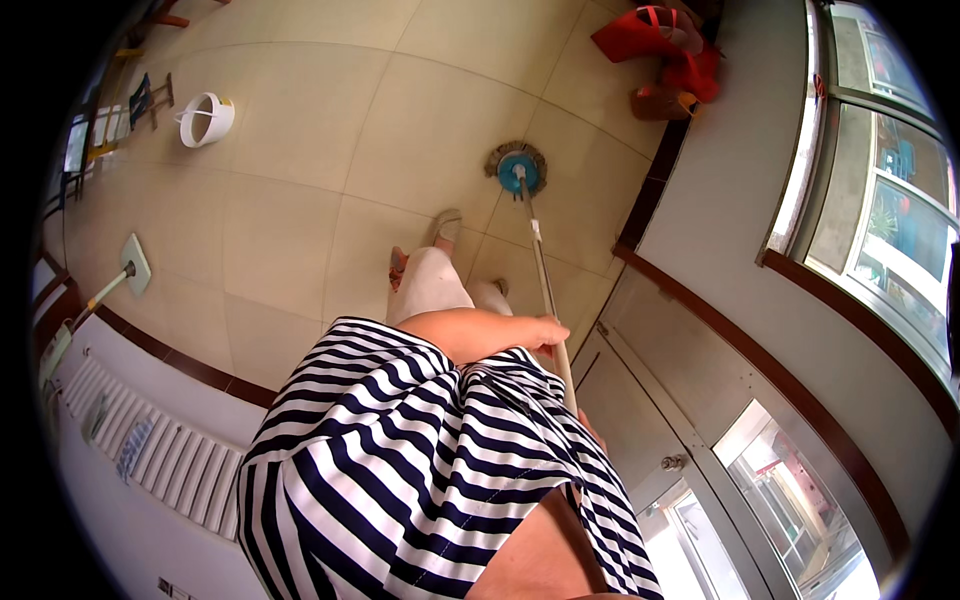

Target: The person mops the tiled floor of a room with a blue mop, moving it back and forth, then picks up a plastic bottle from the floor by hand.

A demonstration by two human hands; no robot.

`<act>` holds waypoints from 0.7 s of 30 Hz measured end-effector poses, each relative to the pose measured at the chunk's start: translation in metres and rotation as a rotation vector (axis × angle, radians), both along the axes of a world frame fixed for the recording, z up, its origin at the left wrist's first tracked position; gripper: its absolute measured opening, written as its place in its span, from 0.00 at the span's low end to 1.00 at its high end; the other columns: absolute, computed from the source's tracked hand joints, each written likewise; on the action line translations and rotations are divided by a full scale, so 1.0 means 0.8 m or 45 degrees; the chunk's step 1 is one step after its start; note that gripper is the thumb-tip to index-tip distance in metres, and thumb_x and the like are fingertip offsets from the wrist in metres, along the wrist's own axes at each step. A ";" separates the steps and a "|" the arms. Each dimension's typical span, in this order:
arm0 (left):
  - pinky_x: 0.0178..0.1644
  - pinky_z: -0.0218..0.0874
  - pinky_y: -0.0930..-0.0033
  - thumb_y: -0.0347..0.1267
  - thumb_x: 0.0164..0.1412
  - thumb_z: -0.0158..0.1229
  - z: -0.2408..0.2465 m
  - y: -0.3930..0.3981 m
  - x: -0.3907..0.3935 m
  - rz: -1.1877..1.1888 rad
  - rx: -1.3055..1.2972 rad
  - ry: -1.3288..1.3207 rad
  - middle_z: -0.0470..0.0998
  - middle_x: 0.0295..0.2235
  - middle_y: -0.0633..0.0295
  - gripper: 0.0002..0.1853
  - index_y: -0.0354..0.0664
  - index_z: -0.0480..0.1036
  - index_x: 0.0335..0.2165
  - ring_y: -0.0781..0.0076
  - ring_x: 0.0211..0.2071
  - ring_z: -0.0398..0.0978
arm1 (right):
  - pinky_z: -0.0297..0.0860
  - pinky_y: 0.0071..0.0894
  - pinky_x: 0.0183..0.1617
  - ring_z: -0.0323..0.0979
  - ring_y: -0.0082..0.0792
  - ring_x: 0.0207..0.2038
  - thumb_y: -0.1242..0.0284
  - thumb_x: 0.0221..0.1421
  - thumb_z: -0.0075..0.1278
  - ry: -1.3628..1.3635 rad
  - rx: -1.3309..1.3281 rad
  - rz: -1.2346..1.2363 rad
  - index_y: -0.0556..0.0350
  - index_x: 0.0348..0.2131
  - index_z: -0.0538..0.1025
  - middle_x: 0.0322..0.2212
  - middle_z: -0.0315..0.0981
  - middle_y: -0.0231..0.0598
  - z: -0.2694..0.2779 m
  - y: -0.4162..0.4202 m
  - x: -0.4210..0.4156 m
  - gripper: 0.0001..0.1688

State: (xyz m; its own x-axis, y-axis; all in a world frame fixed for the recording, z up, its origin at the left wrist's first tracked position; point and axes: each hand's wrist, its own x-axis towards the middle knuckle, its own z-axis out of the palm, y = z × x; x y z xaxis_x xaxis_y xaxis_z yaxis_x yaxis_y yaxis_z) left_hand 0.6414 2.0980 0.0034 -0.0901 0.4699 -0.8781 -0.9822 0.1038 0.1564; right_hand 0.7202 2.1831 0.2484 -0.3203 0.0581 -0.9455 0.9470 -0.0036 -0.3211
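Observation:
A round mop point(516, 169) with a blue plastic disc and grey-brown strands rests on the tiled floor, a little ahead of my feet. Its metal pole point(544, 270) slants back toward my right side. My left hand point(551, 332) reaches across my body and is closed around the pole's light upper part. Of my right hand point(592, 431), only a small part shows beside the pole's upper end. The striped shirt hides the rest, so its grip cannot be made out.
A white bucket point(207, 120) stands on the floor at upper left, near a folding stool point(150, 101). A flat mop point(136, 265) leans by the white radiator point(172, 465). Red bags point(656, 45) lie by the right wall. Close on my right is a metal door point(637, 405) with a knob.

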 end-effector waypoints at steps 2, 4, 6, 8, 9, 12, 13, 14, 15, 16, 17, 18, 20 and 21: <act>0.18 0.65 0.65 0.35 0.48 0.48 -0.025 -0.017 -0.036 0.080 -0.042 0.120 0.72 0.20 0.52 0.14 0.32 0.67 0.28 0.62 0.20 0.73 | 0.61 0.14 0.41 0.64 0.19 0.37 0.79 0.47 0.44 0.019 0.006 0.158 0.59 0.54 0.53 0.38 0.67 0.32 -0.032 0.002 -0.022 0.33; 0.19 0.67 0.64 0.35 0.48 0.49 -0.062 -0.035 -0.083 0.202 -0.155 0.264 0.73 0.21 0.50 0.15 0.30 0.68 0.29 0.60 0.22 0.74 | 0.55 0.12 0.19 0.56 0.13 0.17 0.77 0.48 0.43 0.005 0.082 0.241 0.49 0.54 0.54 0.18 0.62 0.22 -0.060 -0.039 -0.073 0.33; 0.20 0.66 0.67 0.32 0.45 0.48 -0.065 -0.058 -0.145 0.041 -0.310 0.461 0.73 0.20 0.51 0.12 0.31 0.70 0.24 0.63 0.19 0.73 | 0.48 0.19 0.07 0.50 0.19 0.07 0.76 0.49 0.42 -0.029 -0.027 0.023 0.44 0.54 0.53 0.10 0.54 0.26 -0.086 -0.060 -0.103 0.33; 0.18 0.65 0.68 0.32 0.44 0.47 -0.079 -0.087 -0.178 -0.079 -0.371 0.476 0.73 0.19 0.52 0.12 0.32 0.71 0.22 0.65 0.18 0.72 | 0.48 0.18 0.08 0.50 0.18 0.07 0.76 0.49 0.42 -0.003 -0.064 0.103 0.45 0.54 0.54 0.10 0.53 0.26 -0.088 -0.090 -0.135 0.32; 0.18 0.64 0.68 0.32 0.44 0.47 -0.086 -0.094 -0.179 -0.084 -0.383 0.403 0.73 0.18 0.52 0.12 0.33 0.72 0.21 0.65 0.18 0.72 | 0.48 0.18 0.08 0.49 0.18 0.07 0.76 0.48 0.41 0.001 -0.069 0.159 0.45 0.54 0.54 0.10 0.53 0.26 -0.088 -0.098 -0.138 0.32; 0.16 0.63 0.68 0.35 0.47 0.46 -0.092 -0.087 -0.125 0.081 -0.375 0.439 0.73 0.20 0.51 0.16 0.31 0.71 0.25 0.63 0.17 0.72 | 0.57 0.21 0.12 0.58 0.21 0.11 0.77 0.47 0.41 -0.037 0.041 0.460 0.47 0.55 0.53 0.14 0.62 0.30 -0.087 -0.085 -0.110 0.34; 0.16 0.63 0.67 0.36 0.48 0.46 -0.082 -0.086 -0.101 0.031 -0.384 0.455 0.73 0.21 0.51 0.17 0.30 0.70 0.25 0.63 0.17 0.73 | 0.60 0.22 0.15 0.60 0.22 0.13 0.77 0.47 0.42 0.083 0.044 0.557 0.48 0.55 0.53 0.16 0.64 0.33 -0.089 -0.070 -0.090 0.34; 0.16 0.63 0.67 0.39 0.49 0.44 -0.064 -0.082 -0.071 0.114 -0.399 0.320 0.73 0.21 0.51 0.19 0.31 0.70 0.26 0.63 0.17 0.73 | 0.63 0.22 0.19 0.63 0.24 0.16 0.77 0.46 0.42 0.199 0.046 0.664 0.48 0.55 0.53 0.19 0.67 0.35 -0.090 -0.049 -0.065 0.35; 0.15 0.62 0.67 0.42 0.51 0.43 -0.049 -0.079 -0.046 0.203 -0.417 0.184 0.73 0.22 0.51 0.21 0.31 0.69 0.27 0.64 0.18 0.73 | 0.64 0.23 0.22 0.65 0.26 0.19 0.76 0.45 0.43 0.260 0.049 0.807 0.48 0.54 0.54 0.21 0.68 0.38 -0.081 -0.033 -0.055 0.35; 0.15 0.61 0.68 0.43 0.52 0.40 -0.041 -0.080 -0.026 0.115 -0.214 0.097 0.73 0.21 0.53 0.22 0.33 0.68 0.27 0.65 0.17 0.72 | 0.66 0.23 0.26 0.67 0.27 0.21 0.76 0.45 0.44 0.326 0.070 0.942 0.48 0.54 0.54 0.23 0.70 0.40 -0.070 -0.018 -0.044 0.36; 0.15 0.60 0.69 0.45 0.52 0.38 -0.039 -0.082 -0.005 0.035 -0.019 0.009 0.73 0.20 0.54 0.23 0.35 0.67 0.27 0.67 0.17 0.71 | 0.66 0.24 0.29 0.68 0.29 0.24 0.76 0.44 0.45 0.333 0.089 1.116 0.48 0.54 0.54 0.25 0.71 0.42 -0.053 -0.003 -0.044 0.36; 0.16 0.58 0.70 0.46 0.54 0.35 -0.028 -0.087 0.011 0.052 0.065 -0.069 0.73 0.20 0.58 0.22 0.39 0.68 0.27 0.69 0.18 0.71 | 0.66 0.24 0.33 0.69 0.30 0.26 0.76 0.43 0.46 0.342 0.112 1.285 0.47 0.54 0.54 0.27 0.71 0.44 -0.038 0.000 -0.051 0.37; 0.17 0.55 0.71 0.45 0.55 0.33 -0.020 -0.103 0.029 0.118 0.161 -0.198 0.72 0.20 0.62 0.21 0.44 0.68 0.27 0.72 0.19 0.71 | 0.66 0.25 0.33 0.69 0.31 0.25 0.75 0.42 0.47 0.073 0.176 1.505 0.47 0.54 0.56 0.26 0.71 0.44 -0.012 -0.012 -0.083 0.37; 0.17 0.56 0.71 0.45 0.54 0.33 -0.021 -0.110 0.035 0.179 0.160 -0.255 0.71 0.19 0.63 0.20 0.44 0.68 0.26 0.72 0.19 0.70 | 0.66 0.25 0.32 0.69 0.31 0.25 0.74 0.41 0.47 -0.059 0.198 1.623 0.47 0.53 0.56 0.26 0.71 0.45 -0.006 -0.022 -0.101 0.37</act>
State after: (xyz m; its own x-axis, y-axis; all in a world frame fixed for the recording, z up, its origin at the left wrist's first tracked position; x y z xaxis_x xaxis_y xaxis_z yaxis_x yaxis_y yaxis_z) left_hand 0.6691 2.0101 -0.0133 0.0071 0.5712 -0.8208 -0.9983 -0.0437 -0.0390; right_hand 0.6392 2.1655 0.2437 -0.1976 -0.1534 -0.9682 0.2642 0.9428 -0.2033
